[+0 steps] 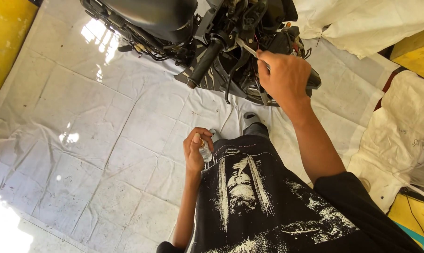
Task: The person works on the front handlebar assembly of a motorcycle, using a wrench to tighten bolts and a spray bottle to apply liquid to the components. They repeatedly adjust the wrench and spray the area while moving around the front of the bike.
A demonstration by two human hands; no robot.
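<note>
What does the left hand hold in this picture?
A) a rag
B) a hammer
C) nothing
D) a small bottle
D: the left hand is closed around a small clear bottle near the waist, while the right hand holds a thin metal tool at the motorcycle.

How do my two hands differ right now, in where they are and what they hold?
The right hand is stretched out to the motorcycle, gripping a slim metal tool. The left hand stays low by the body, wrapped around a small bottle. Both are closed on something.
</note>
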